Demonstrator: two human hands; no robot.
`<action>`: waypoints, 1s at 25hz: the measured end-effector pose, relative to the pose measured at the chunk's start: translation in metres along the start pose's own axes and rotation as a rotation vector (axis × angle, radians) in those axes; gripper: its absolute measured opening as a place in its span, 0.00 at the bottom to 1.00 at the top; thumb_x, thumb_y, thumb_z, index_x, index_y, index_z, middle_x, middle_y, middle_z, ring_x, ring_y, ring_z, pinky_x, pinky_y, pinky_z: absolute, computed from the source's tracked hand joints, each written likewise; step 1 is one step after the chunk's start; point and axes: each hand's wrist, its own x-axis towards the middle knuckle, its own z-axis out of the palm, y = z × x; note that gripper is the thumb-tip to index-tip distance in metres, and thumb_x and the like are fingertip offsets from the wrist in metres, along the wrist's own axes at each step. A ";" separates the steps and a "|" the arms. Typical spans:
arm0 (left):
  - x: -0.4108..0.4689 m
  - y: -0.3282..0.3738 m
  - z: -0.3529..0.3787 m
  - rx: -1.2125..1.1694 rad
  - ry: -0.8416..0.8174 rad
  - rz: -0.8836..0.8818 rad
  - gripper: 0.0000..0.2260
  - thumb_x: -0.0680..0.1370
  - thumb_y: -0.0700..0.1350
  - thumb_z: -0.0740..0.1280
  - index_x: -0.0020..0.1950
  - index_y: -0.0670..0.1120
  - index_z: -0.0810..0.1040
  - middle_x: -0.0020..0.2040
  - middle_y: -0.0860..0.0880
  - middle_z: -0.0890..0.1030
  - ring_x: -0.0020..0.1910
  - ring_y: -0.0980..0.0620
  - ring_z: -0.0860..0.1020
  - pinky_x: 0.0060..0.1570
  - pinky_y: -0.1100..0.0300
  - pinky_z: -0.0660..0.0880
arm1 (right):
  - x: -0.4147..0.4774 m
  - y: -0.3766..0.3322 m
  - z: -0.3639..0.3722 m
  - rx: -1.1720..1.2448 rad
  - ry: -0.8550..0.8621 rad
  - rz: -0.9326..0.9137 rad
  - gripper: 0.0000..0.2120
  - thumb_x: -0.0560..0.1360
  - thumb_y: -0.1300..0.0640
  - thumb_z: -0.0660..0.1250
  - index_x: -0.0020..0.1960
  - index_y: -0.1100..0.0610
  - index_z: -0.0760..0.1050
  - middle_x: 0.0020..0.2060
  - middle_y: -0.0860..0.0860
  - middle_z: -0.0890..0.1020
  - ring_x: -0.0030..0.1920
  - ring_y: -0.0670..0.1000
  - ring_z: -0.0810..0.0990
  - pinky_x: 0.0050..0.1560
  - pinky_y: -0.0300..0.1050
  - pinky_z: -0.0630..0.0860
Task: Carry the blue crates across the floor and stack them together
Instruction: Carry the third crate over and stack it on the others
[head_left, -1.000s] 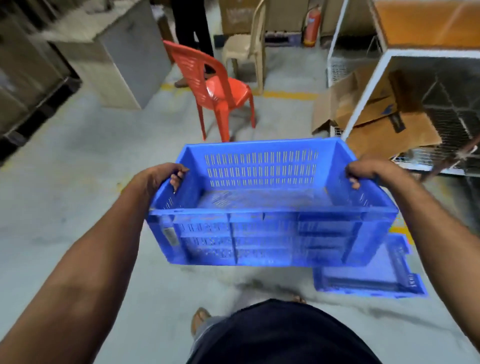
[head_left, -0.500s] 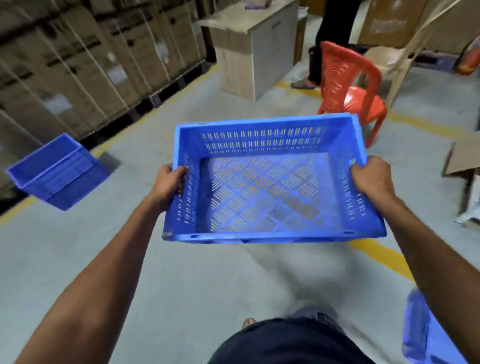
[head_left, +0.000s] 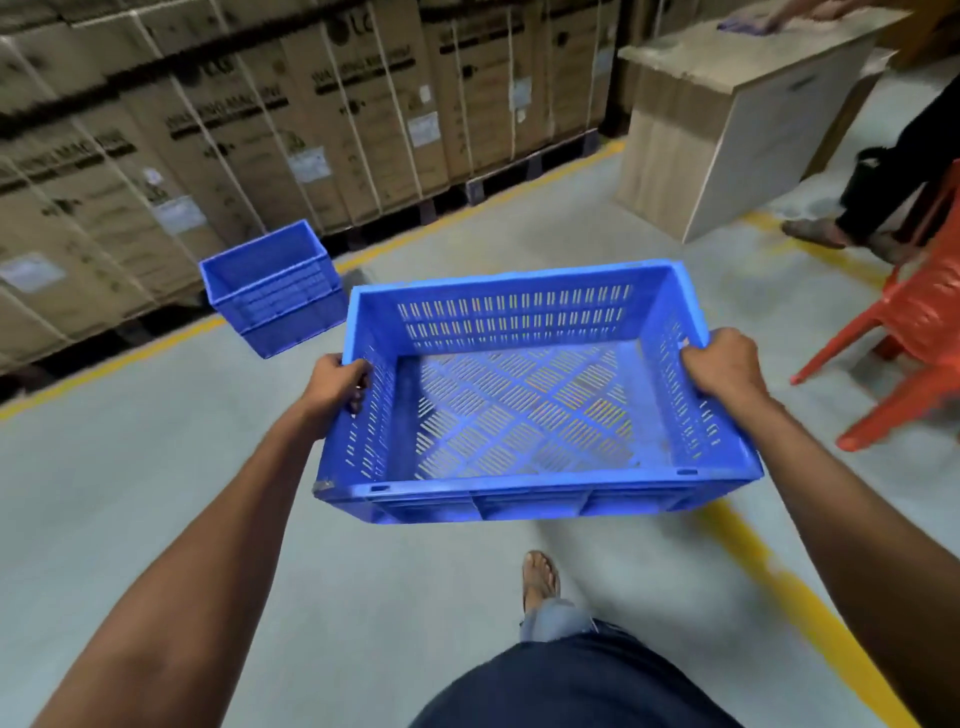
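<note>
Concrete floor (head_left: 130, 493), left hand (head_left: 332, 384), right hand (head_left: 727, 364) gripping blue crate (head_left: 530, 491), chair (head_left: 930, 317) cropped

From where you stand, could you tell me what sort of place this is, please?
Probably a warehouse: strapped cardboard cartons stacked along the wall, a yellow floor line, and stacked blue crates.

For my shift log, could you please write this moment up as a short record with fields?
Carried crate: blue, empty, held off the floor
Left hand: grips its left rim
Right hand: grips its right rim
Floor crates: blue, apparently two stacked, ahead to the left beside the cardboard boxes
Orange chair: at right
Yellow line: on the floor, near right
</note>
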 end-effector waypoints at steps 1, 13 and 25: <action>0.021 0.004 -0.011 0.006 0.014 -0.033 0.10 0.78 0.37 0.64 0.36 0.41 0.70 0.31 0.43 0.69 0.18 0.53 0.62 0.21 0.65 0.62 | 0.023 -0.021 0.017 -0.014 -0.044 -0.008 0.14 0.75 0.54 0.67 0.44 0.67 0.79 0.43 0.68 0.82 0.47 0.66 0.82 0.41 0.45 0.69; 0.208 0.026 -0.136 -0.350 0.047 -0.370 0.08 0.81 0.42 0.63 0.42 0.43 0.73 0.31 0.50 0.65 0.20 0.58 0.60 0.19 0.68 0.59 | 0.232 -0.267 0.194 0.120 -0.558 0.077 0.13 0.74 0.68 0.63 0.31 0.64 0.71 0.14 0.50 0.69 0.13 0.47 0.64 0.16 0.33 0.62; 0.477 -0.028 -0.277 -0.211 0.341 -0.427 0.12 0.82 0.38 0.64 0.38 0.42 0.69 0.34 0.45 0.69 0.18 0.57 0.60 0.19 0.69 0.59 | 0.352 -0.515 0.463 -0.185 -0.592 -0.201 0.12 0.79 0.56 0.63 0.42 0.64 0.77 0.32 0.63 0.81 0.31 0.57 0.78 0.38 0.46 0.74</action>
